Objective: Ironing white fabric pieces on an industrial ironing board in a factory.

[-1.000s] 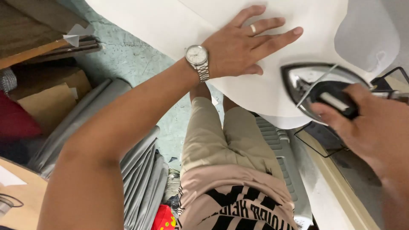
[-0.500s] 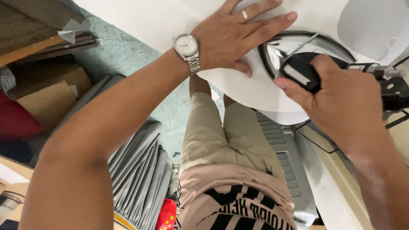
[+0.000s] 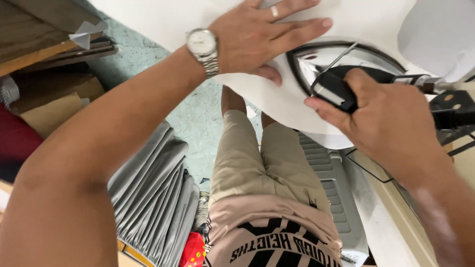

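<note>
1. A broad sheet of white fabric [image 3: 163, 20] spreads across the top of the view, its curved edge hanging over the floor.
2. A stack of folded grey fabric pieces [image 3: 153, 198] lies at the lower left, beside the person's leg.
3. The person's beige shorts [image 3: 262, 168] fill the lower middle, above a patch of pale green concrete floor [image 3: 198, 113].
4. A grey ribbed plastic step [image 3: 331, 188] sits just right of the shorts.
5. The right hand [image 3: 386, 123] is wrapped tight around the black handle of a shiny chrome-shelled clothes iron [image 3: 336, 62], which rests on the white fabric near its curved edge.
6. The left hand [image 3: 262, 34] lies flat and spread on the white fabric, gripping nothing, its thumb just beside the iron's pointed nose.
7. A silver metal wristwatch [image 3: 203, 47] circles the left wrist.
8. A slim silver ring [image 3: 274, 12] sits on one finger of the left hand.
</note>
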